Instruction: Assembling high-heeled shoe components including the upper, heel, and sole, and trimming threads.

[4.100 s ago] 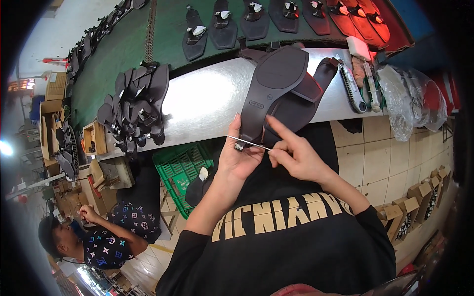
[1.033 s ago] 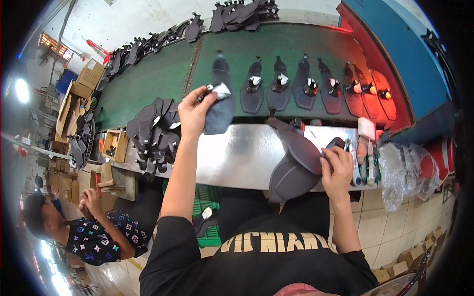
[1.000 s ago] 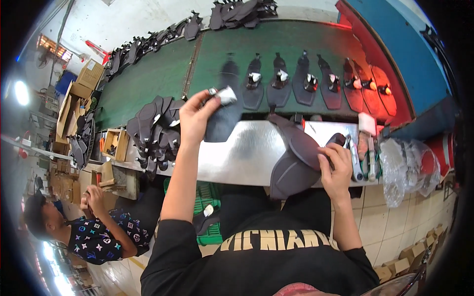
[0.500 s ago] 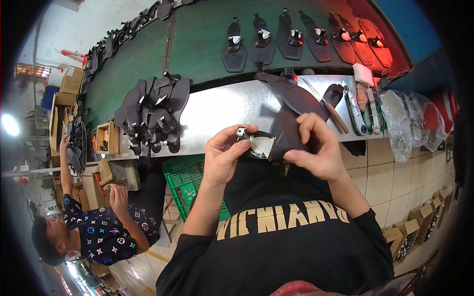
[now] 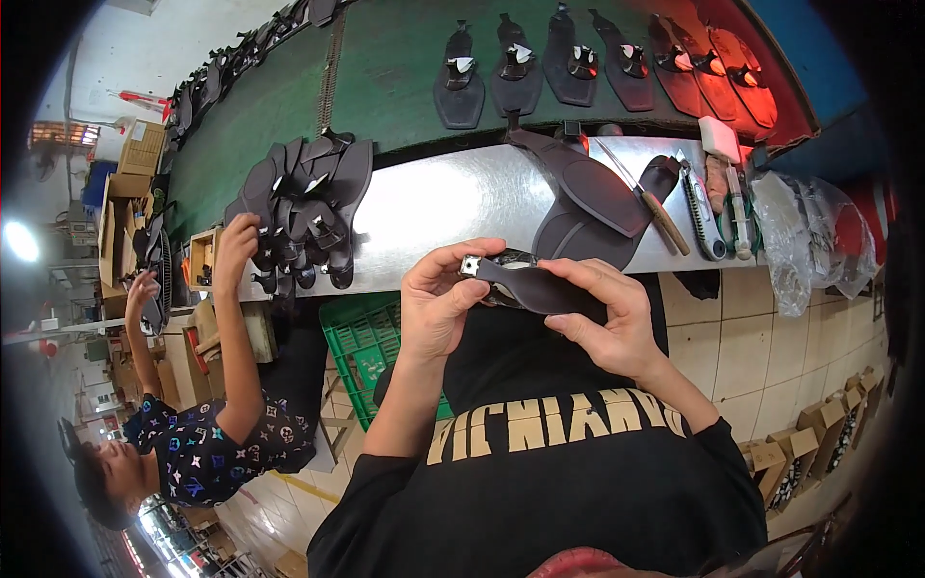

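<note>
Workshop: a shiny metal bench (image 5: 414, 217) runs below a green belt (image 5: 405, 77) with a row of dark sandals (image 5: 517, 77) along its near edge. The sandal in hand (image 5: 547, 291) is off the bench, up in the air before its near edge, above the lap. Long axis roughly left to right, dipping a little to the right — narrow end left, broad end right. Left hand (image 5: 436, 301) pinches the narrow end, thumb and finger closed about it, beside a small silver square (image 5: 470, 266); this hand is the nearer to that square. Right hand (image 5: 617, 318) grips the broad end, thumb below, fingers above. Loose soles (image 5: 590, 226) lie just beyond the right hand, towards the bench's far edge; a wooden-handled tool (image 5: 665, 222) lies right of them.
</note>
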`<state>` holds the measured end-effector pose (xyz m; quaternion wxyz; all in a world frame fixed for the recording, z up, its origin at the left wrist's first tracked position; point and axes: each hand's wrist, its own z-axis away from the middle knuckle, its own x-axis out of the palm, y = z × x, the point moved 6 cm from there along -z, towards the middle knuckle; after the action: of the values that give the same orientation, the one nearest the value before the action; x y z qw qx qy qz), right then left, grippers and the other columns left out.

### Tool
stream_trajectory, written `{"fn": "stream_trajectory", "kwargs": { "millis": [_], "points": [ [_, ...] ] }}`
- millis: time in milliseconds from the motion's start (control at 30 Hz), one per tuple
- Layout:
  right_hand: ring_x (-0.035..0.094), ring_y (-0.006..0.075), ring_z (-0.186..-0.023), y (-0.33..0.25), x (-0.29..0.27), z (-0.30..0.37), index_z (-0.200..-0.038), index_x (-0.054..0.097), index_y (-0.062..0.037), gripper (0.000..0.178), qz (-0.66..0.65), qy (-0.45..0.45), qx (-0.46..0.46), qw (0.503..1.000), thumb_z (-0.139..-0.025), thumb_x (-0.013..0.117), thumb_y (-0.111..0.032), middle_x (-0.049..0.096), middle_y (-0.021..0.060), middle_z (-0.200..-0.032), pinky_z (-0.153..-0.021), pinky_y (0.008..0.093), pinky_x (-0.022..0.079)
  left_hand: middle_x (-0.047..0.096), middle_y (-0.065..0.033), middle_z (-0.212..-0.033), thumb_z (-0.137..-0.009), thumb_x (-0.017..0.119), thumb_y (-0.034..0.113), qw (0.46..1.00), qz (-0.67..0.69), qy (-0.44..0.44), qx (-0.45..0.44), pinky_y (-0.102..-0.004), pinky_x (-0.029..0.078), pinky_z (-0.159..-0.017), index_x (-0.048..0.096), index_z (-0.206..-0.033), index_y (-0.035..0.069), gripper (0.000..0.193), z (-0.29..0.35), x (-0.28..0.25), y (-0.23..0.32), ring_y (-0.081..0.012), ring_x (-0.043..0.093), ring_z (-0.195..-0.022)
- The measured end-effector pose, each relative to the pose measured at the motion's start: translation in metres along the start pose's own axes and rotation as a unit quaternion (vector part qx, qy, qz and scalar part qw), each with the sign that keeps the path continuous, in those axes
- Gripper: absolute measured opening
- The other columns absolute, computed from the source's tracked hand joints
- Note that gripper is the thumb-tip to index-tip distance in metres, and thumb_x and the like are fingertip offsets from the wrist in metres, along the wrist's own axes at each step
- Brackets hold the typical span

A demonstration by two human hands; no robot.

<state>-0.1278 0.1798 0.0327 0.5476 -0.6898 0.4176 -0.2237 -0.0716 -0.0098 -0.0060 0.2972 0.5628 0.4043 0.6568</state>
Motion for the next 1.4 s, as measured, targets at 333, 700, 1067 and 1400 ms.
{"fn": "stream_trajectory", "kwargs": {
  "millis": [333,700,1067,1400],
  "points": [
    [0.062,0.0229,-0.081,0.002,0.003,0.000,-0.118,0.063,0.0004,0.047,-0.005,-0.016,0.013,1.000,-0.072,0.073,-0.003,0.067,0.0127,-0.093,-0.077,0.0312,0.047,0.063,-0.0218,-0.118,-0.077,0.068,-0.007,1.000,-0.006,-0.002,0.026,-0.0316,0.054,-0.086,0.064,-0.110,-0.003,0.033,0.001,0.002,0.004,-0.0219,0.064,-0.102],
    [0.061,0.0208,-0.077,0.004,0.005,0.003,-0.117,0.064,-0.0009,0.044,-0.006,-0.031,0.033,0.999,-0.074,0.070,0.000,0.066,0.0109,-0.089,-0.071,0.0293,0.048,0.062,-0.0230,-0.119,-0.076,0.068,-0.009,0.995,-0.077,-0.010,0.055,-0.0312,0.053,-0.087,0.064,-0.110,-0.005,0.034,0.005,0.001,0.005,-0.0226,0.062,-0.106],
    [0.059,0.0235,-0.070,-0.012,-0.002,-0.004,-0.113,0.066,-0.0033,0.042,0.115,-0.050,-0.039,0.991,-0.071,0.071,-0.003,0.062,0.0096,-0.080,-0.065,0.0322,0.045,0.057,-0.0274,-0.126,-0.073,0.062,-0.017,0.988,-0.128,-0.066,0.055,-0.0294,0.051,-0.090,0.067,-0.112,-0.004,0.042,0.009,0.009,0.005,-0.0266,0.060,-0.113],
    [0.058,0.0241,-0.070,-0.017,0.003,0.001,-0.109,0.067,-0.0057,0.041,0.205,-0.054,-0.073,0.974,-0.069,0.074,-0.007,0.058,0.0056,-0.078,-0.063,0.0360,0.044,0.058,-0.0276,-0.126,-0.068,0.057,-0.019,0.961,-0.229,-0.142,0.071,-0.0226,0.050,-0.079,0.069,-0.109,-0.003,0.045,0.012,0.019,0.009,-0.0182,0.062,-0.106]
  ]
}}
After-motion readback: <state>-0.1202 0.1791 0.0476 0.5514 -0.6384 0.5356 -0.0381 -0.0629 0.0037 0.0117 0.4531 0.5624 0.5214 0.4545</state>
